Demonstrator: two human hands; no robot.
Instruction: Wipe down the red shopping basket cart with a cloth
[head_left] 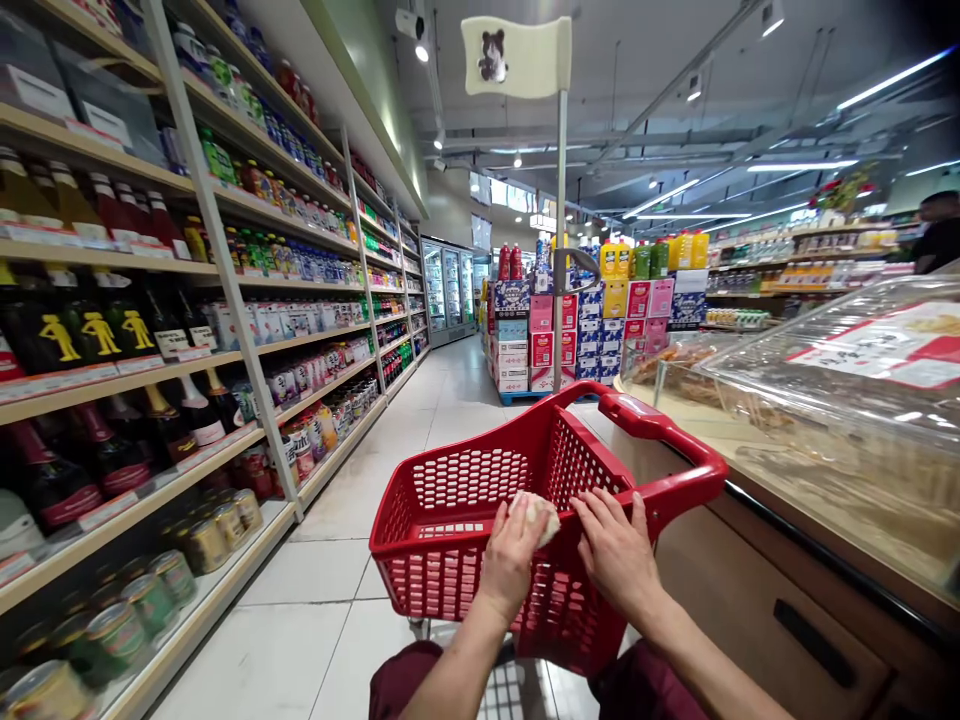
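A red plastic shopping cart (442,543) stands right in front of me, its basket side towards me and its handle to the right. My left hand (507,560) is closed around a whitish folded cloth (540,513) and presses it on the near rim of the basket. On the same rim, nearer the handle, lies my right hand (615,545), its fingers bent over the edge and its thumb pointing up towards the handle. The palms of both hands are hidden. The part of the basket I can see holds no goods.
Shelves of bottles and cans (300,250) run along the left. At right, a counter (787,500) with clear plastic covers (847,370) stands close to the cart. Stacked drink cartons (577,320) and a pole with a flag (517,58) rise ahead. A person (937,230) is at far right.
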